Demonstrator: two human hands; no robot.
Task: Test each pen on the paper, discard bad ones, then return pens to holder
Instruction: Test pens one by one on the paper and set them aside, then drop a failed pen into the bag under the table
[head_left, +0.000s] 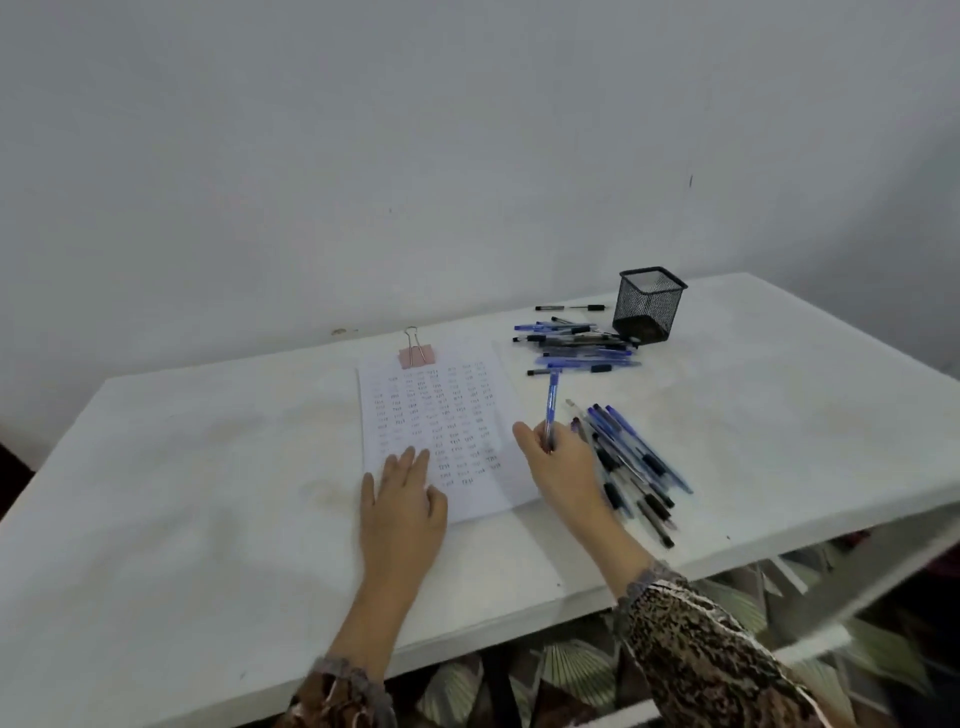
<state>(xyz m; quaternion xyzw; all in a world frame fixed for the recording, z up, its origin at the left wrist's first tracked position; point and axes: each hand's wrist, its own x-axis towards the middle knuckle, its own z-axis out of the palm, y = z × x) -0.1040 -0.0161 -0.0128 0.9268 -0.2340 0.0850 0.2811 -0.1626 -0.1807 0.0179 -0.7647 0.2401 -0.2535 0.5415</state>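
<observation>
1. I am looking down on one white tabletop (208, 467), which is carrying everything.
2. One sheet of paper (431, 405) is lying in the middle of it, filling with rows of small test marks. The bottom right corner is looking the barest.
3. Two heaps of pens are lying to the right of the sheet. The near heap (628, 462) is sitting just beside my right hand and the far heap (576, 348) is touching the holder. The pens are overlapping too much for an exact count. One lone pen (569, 307) is lying behind the far heap.
4. My left hand (402, 499) is pressing flat on the sheet's lower left corner with its fingers spread, pinning it down.
5. My right hand (558, 462) is pinching one blue pen at the sheet's right edge.
6. One black mesh holder (647, 306) is standing upright at the back right, with no pens showing inside it.
7. One pink binder clip (415, 353) is gripping the top of the sheet.
8. The blue pen (551, 400) is pointing up and away from me, and my hand is hiding its tip. I judge I am mid-test. The next move calls for bringing the tip over bare paper, scribbling, and then sorting the pen by whether it writes.
</observation>
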